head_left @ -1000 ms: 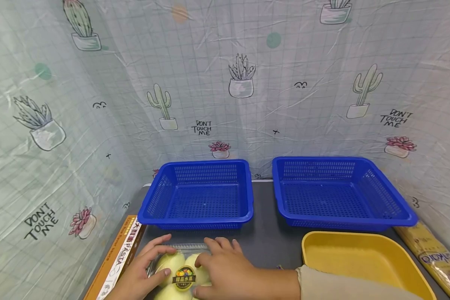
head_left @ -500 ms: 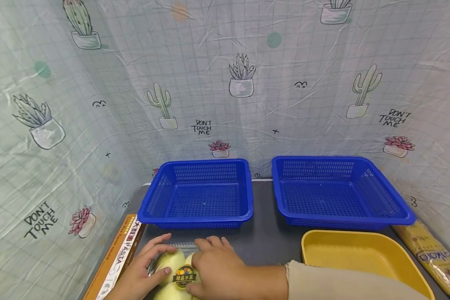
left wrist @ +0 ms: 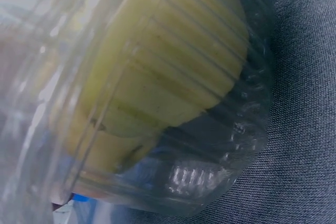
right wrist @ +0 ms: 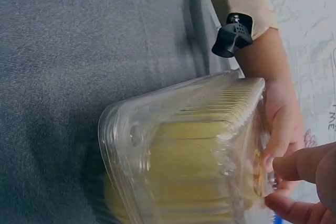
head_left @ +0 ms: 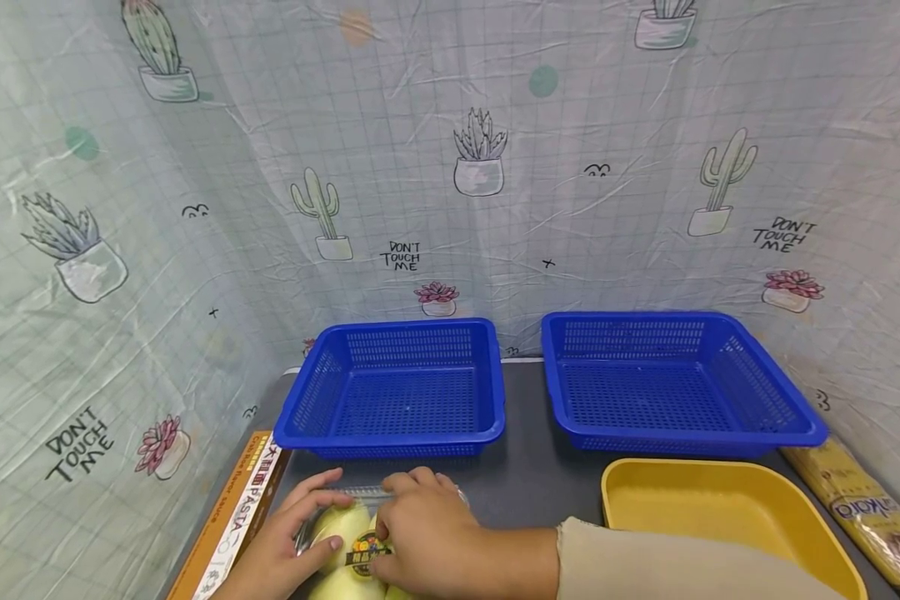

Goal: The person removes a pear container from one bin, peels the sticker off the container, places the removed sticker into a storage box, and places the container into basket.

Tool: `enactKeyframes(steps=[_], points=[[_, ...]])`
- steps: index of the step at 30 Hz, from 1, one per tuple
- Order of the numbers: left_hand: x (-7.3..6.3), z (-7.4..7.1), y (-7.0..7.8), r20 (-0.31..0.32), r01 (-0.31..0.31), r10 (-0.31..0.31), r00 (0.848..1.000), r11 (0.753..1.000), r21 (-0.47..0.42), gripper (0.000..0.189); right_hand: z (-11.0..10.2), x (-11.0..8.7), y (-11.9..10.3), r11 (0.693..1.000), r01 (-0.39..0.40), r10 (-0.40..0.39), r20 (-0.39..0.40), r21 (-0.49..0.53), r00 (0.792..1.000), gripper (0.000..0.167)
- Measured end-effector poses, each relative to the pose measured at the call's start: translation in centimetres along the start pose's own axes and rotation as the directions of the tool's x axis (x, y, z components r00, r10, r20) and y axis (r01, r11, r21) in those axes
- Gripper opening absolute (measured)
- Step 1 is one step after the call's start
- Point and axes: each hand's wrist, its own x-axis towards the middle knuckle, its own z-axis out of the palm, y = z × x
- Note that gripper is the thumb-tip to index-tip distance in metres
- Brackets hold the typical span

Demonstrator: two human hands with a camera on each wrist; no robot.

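Observation:
A clear plastic clamshell box (head_left: 363, 493) of pale yellow-green fruit (left wrist: 173, 61) sits on the dark table at the near edge. My left hand (head_left: 279, 542) grips its left side, fingers over the far corner and thumb on top of the lid. From the right, my right hand (head_left: 435, 537) reaches across the lid, fingers bent. Its thumb and a fingertip, apart from each other, touch down around the round black-and-gold label (head_left: 360, 554), partly covering it. In the right wrist view the ribbed box wall (right wrist: 194, 145) and both hands show. Left-hand fingers are hidden in the left wrist view.
Two blue mesh baskets (head_left: 390, 440) (head_left: 690, 440) stand at the back. A yellow tray (head_left: 690, 500) lies at front right, under the right sleeve. A pasta box (head_left: 228, 517) is along the left edge; a yellow packet (head_left: 862, 500) lies at the right edge.
My right hand has slid left across the lid, from the box's right side to over the label. The left hand and the box have stayed in place.

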Motion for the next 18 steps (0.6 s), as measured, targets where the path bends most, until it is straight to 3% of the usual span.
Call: enactKeyframes(steps=[5,10,18], points=[[0.0,0.1,-0.1,-0.001,-0.010,0.010,1.000,1.000,0.000,0.042,0.5,0.3,0.0,1.000,0.004,-0.003,-0.074,0.019,0.997,0.015],[0.0,0.0,-0.1,0.007,0.003,-0.003,1.000,1.000,-0.005,0.041,1.2,0.7,0.2,1.000,0.006,-0.004,-0.150,0.013,0.989,0.024],[0.0,0.0,-0.2,0.007,0.007,-0.007,1.000,1.000,-0.002,0.042,1.8,0.8,0.5,0.998,0.035,-0.025,-0.173,0.054,0.985,0.027]])
